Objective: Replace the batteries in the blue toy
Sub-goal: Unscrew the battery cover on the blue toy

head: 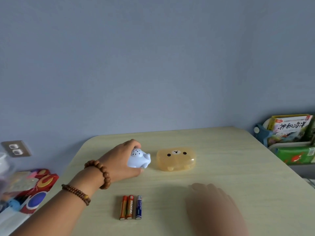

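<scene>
The left hand (119, 163) holds the blue toy (139, 159) just beside the bear box (176, 159). The right hand (214, 206) is blurry, fingers flat and spread, nearer the table (238, 167) edge than the box.

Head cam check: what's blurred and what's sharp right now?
Head view: right hand is smeared by motion blur; left hand gripping the blue toy and the three batteries are sharp; clutter at far left edge is soft; lighting is even.

Two brown bead bracelets (99, 174) (left wrist), bare forearms, no sleeves
</scene>
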`<state>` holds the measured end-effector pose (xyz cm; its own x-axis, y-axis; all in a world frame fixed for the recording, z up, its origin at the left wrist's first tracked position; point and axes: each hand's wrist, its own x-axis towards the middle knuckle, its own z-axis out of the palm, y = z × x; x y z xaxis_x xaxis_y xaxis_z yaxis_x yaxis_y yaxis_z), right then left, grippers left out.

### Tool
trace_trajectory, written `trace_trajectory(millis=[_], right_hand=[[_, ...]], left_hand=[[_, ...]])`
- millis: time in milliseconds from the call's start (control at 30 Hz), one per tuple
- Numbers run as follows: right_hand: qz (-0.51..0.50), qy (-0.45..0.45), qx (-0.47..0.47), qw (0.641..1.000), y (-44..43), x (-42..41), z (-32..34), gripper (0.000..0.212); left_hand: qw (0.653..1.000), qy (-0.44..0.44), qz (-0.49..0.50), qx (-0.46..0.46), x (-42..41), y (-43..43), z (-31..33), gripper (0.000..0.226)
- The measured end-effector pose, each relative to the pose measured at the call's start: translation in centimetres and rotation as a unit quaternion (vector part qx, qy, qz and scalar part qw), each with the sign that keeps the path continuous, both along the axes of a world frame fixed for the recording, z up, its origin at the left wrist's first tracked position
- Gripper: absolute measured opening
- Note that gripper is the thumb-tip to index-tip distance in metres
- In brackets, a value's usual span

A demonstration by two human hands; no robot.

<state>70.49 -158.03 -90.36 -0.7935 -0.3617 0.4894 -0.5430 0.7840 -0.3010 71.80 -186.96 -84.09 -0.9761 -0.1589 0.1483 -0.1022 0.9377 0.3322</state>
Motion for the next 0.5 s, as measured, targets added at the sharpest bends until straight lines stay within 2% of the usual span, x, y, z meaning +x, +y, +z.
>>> trace_trajectory(millis=[100, 200, 333, 400, 500], right_hand=[[0.019, 0.031, -0.037, 0.999, 0.7, 0.3, 1.1, 0.052], [0.104, 0.054, -0.088, 0.989, 0.6, 1.1, 3.5, 0.059], [0.213, -0.043, -0.154, 0.964, -0.7, 1.8, 5.5, 0.055], [0.211, -0.057, -0.156, 0.963, -0.7, 1.7, 5.5, 0.047], [0.189, -0.100, -0.210, 0.954, -0.4, 1.7, 5.6, 0.039]], left_hand=[[0.999, 0.023, -0.025, 0.010, 2.0, 1.7, 1.8, 0.051], [0.994, -0.002, -0.094, 0.059, 4.3, 4.4, 3.3, 0.050], [0.975, -0.047, -0.192, 0.099, 5.0, 7.2, 3.7, 0.048], [0.970, -0.038, -0.207, 0.125, 5.2, 7.4, 3.4, 0.048], [0.965, -0.028, -0.200, 0.166, 5.5, 7.2, 3.3, 0.065]])
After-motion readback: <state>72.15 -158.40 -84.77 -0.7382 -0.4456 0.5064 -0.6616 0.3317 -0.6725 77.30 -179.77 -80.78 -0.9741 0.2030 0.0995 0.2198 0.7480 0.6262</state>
